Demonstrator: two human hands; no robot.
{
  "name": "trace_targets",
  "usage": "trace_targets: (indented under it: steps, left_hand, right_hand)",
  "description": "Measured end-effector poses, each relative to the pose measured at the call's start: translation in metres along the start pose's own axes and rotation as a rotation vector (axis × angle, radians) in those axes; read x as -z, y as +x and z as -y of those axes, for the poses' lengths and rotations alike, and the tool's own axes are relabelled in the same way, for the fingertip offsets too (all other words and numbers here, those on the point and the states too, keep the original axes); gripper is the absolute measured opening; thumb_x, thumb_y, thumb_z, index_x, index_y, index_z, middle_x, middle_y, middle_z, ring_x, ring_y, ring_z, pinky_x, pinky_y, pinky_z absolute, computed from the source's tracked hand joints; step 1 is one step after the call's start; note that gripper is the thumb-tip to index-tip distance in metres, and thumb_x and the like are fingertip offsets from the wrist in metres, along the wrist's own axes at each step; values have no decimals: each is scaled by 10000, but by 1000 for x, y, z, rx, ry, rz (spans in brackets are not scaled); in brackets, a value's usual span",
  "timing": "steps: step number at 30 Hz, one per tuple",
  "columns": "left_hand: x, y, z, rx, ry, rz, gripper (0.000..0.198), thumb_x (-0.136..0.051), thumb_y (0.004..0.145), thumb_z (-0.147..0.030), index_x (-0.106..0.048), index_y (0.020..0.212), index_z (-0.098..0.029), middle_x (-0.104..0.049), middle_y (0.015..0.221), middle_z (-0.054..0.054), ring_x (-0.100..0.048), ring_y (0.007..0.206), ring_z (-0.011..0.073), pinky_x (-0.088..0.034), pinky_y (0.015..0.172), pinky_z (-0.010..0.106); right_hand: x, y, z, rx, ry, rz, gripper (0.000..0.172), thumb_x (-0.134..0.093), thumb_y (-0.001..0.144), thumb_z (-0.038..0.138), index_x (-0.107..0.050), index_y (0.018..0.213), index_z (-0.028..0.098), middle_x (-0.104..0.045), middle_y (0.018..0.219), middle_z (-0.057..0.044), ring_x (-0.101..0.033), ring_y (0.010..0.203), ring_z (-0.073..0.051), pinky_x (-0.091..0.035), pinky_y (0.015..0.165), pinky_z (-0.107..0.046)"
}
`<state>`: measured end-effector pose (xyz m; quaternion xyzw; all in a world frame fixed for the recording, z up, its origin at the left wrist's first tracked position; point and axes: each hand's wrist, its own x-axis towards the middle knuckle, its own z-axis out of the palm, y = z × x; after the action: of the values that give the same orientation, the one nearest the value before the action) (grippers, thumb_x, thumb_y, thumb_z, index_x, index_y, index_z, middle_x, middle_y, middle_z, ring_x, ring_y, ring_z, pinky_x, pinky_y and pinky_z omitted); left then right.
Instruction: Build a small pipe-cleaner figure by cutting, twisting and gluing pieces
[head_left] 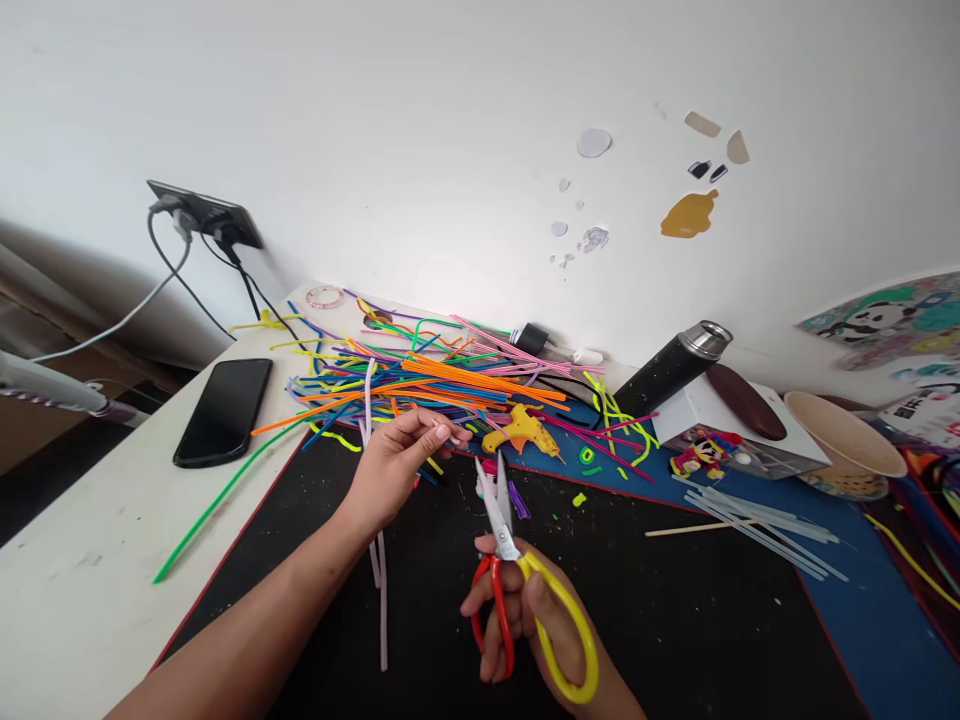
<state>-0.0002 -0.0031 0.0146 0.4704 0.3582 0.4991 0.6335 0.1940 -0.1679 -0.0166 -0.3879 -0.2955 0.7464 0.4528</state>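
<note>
My left hand [397, 462] is closed in a pinch on pale pink pipe cleaners [381, 575] that hang down over the black mat [675, 620]. Fingers of my right hand [525, 620] are through the red and yellow handles of a pair of scissors [501, 540]. The blades point up and away, slightly apart, just right of my left fingertips. Behind both hands lies a heap of coloured pipe cleaners [435, 385]. A yellow glue gun [521, 432] rests at the near edge of the heap.
A black phone [223, 410] lies on the white table [90, 560] at left, below a wall socket with cables [202, 215]. At right are a black flask [675, 365], a white box [739, 430], a bowl [847, 445] and clear glue sticks [765, 520].
</note>
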Motion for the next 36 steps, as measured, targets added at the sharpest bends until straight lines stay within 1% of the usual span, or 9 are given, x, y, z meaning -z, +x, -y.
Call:
trace_targets:
  steps: [2, 5, 9, 12, 14, 20, 23, 28, 36]
  left_hand:
    - [2, 1, 2, 4, 17, -9, 326, -830, 892, -489, -714, 822, -192, -794, 833, 42, -700, 748, 172, -537, 709, 265]
    - [3, 1, 5, 23, 147, 28, 344, -793, 908, -510, -725, 830, -182, -747, 802, 29, -623, 675, 145, -503, 663, 257]
    - [3, 1, 11, 6, 357, 70, 339, -703, 943, -510, -801, 975, -187, -667, 750, 12, -570, 669, 159, -469, 638, 272]
    - [3, 1, 14, -32, 459, 73, 316, -689, 941, -460, -808, 1072, -197, -680, 791, 20, -585, 715, 178, -477, 667, 285]
    - [3, 1, 14, -21, 458, 73, 311, -715, 919, -433, -780, 1112, -198, -684, 790, 10, -590, 704, 174, -483, 663, 280]
    - [2, -2, 15, -58, 480, 63, 217, -724, 922, -423, -736, 896, -207, -745, 852, 23, -636, 721, 168, -507, 669, 269]
    - [3, -3, 14, -81, 512, 61, 210, -724, 933, -425, -740, 896, -218, -762, 866, 19, -652, 721, 170, -519, 667, 269]
    - [3, -3, 9, -150, 611, 81, 168, -693, 958, -375, -753, 903, -228, -786, 877, 12, -697, 737, 176, -540, 702, 273]
    - [2, -4, 7, -207, 680, 119, 138, -674, 976, -318, -756, 907, -232, -810, 901, 15, -742, 811, 193, -569, 780, 282]
  right_hand:
    - [1, -4, 10, 30, -33, -98, 752, -648, 942, 785, -598, 1385, 181, -795, 966, -122, -772, 531, -204, -537, 446, -242]
    - [2, -7, 24, 55, -68, -188, 753, -638, 939, 795, -614, 1367, 176, -803, 957, -126, -759, 523, -194, -541, 456, -247]
    - [5, -7, 34, 48, -143, -266, 739, -653, 934, 783, -641, 1336, 164, -802, 925, -124, -752, 516, -199, -526, 446, -248]
    - [6, -5, 34, 27, -211, -281, 745, -680, 918, 779, -654, 1324, 155, -785, 875, -103, -746, 505, -197, -512, 442, -244]
    - [6, -4, 31, 11, -266, -284, 743, -694, 915, 771, -658, 1326, 153, -775, 859, -91, -739, 503, -187, -505, 448, -239]
    - [-1, 1, 25, -70, -432, -230, 734, -710, 899, 772, -680, 1313, 167, -745, 816, -42, -664, 432, -119, -422, 407, -190]
    - [-3, 4, 23, -106, -462, -231, 759, -686, 894, 795, -689, 1310, 160, -719, 754, -17, -618, 389, -106, -402, 377, -183]
    - [-5, 6, 21, -89, -480, -295, 805, -646, 903, 817, -682, 1325, 133, -638, 613, 32, -526, 334, -89, -380, 354, -183]
    - [-5, 9, 20, -98, -592, -307, 768, -663, 883, 812, -724, 1273, 153, -573, 591, 60, -486, 334, -75, -337, 333, -166]
